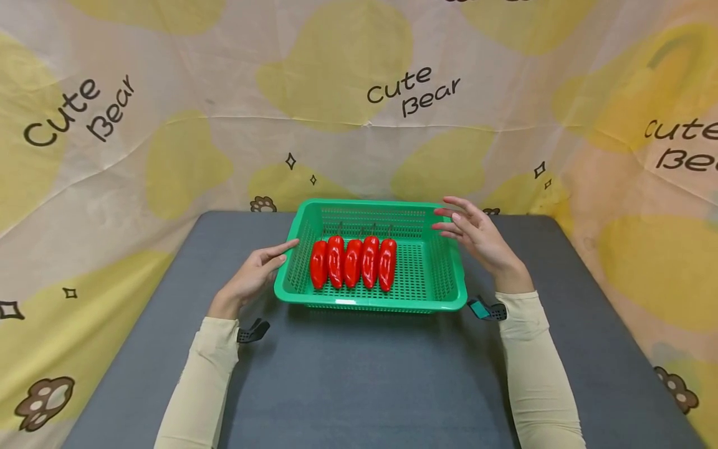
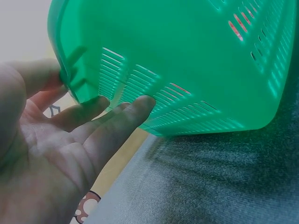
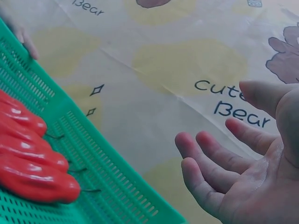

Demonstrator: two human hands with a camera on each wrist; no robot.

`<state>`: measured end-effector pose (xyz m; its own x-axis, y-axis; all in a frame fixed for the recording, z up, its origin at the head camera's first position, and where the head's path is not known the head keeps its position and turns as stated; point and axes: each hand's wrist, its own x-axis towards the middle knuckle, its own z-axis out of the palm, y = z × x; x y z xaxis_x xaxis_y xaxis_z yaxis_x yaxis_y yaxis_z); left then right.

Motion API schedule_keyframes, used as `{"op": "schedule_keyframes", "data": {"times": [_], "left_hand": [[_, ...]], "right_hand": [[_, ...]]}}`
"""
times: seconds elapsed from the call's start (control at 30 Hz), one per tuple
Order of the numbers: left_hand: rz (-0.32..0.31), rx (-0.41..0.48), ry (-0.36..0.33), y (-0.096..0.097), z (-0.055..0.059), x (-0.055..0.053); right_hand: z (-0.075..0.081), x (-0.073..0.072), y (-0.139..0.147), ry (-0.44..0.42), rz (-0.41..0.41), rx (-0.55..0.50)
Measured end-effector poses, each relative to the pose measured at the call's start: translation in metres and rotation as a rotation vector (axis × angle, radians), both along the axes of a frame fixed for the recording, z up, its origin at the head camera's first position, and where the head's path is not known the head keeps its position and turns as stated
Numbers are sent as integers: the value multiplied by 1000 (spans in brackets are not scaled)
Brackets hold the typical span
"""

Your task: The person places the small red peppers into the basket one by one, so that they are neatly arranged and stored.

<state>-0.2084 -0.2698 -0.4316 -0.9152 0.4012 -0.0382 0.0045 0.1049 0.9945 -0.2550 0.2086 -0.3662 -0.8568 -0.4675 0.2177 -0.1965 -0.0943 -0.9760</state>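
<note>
A green slotted plastic basket (image 1: 432, 274) stands on the grey table (image 1: 359, 374), with several red peppers (image 1: 353, 262) lying side by side in its left half. My left hand (image 1: 255, 274) lies flat by the basket's left wall, fingers straight, fingertips (image 2: 140, 103) touching the slotted side (image 2: 196, 70). My right hand (image 1: 477, 234) hovers open just above the basket's right rim, fingers spread, holding nothing. In the right wrist view the open palm (image 3: 243, 182) floats beside the basket rim (image 3: 117, 172) and the peppers (image 3: 32, 158).
A cloth backdrop (image 1: 359, 106) with yellow patches and "Cute Bear" lettering surrounds the table on the back and both sides. Bare grey tabletop lies in front of the basket, between my two sleeved forearms.
</note>
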Motion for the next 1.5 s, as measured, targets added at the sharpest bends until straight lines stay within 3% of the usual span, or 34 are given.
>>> {"op": "schedule_keyframes", "data": {"times": [0.77,1.27,1.5], "left_hand": [[6,-5,3,1,5,0],[119,-24,28,2,4,1],[191,-95,59,-2,6,2]], "right_hand": [[-3,8,18,9,-33,-25],[-9,9,25,11,-53,-25],[-9,8,27,15,-57,-17]]}}
